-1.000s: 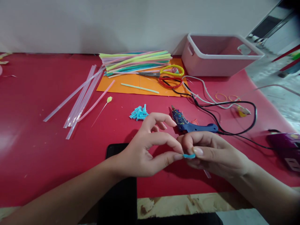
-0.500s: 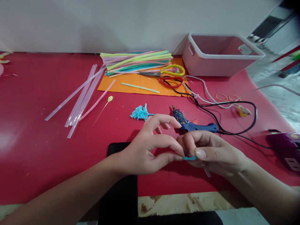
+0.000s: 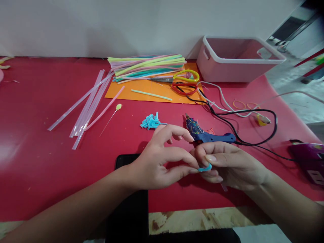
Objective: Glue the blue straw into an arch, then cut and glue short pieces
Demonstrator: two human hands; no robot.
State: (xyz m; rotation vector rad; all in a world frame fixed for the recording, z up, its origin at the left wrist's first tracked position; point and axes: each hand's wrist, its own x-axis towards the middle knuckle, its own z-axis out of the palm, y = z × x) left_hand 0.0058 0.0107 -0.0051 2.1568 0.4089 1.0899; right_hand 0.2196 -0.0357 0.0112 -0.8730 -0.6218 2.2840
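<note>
My left hand (image 3: pixel 164 162) pinches one end of a short blue pipe cleaner piece (image 3: pixel 204 168) between thumb and index finger, its other fingers raised and curved. The piece bends upward at its right end, against the closed fingers of my right hand (image 3: pixel 225 163). The right thumb lies just above that end. Below the right palm a pale pinkish rod (image 3: pixel 224 186) pokes out, mostly hidden. Just beyond the hands lies a blue hot glue gun (image 3: pixel 202 132). A small pile of cut blue pipe cleaner pieces (image 3: pixel 152 121) sits past my left knuckles.
Scissors (image 3: pixel 186 76) and bundled coloured pipe cleaners (image 3: pixel 149 65) lie on orange paper (image 3: pixel 121 91). Clear glue sticks (image 3: pixel 88 104) and a yellow-tipped wire (image 3: pixel 118 107) are leftward. Cables (image 3: pixel 274 123) run right, below a plastic bin (image 3: pixel 227 71). A black phone-like slab (image 3: pixel 129 209) lies beneath my left forearm.
The right thumb has lifted slightly off the blue piece, so its bent right end now shows. The right hand's lower fingers have shifted below it. My left hand has barely moved.
</note>
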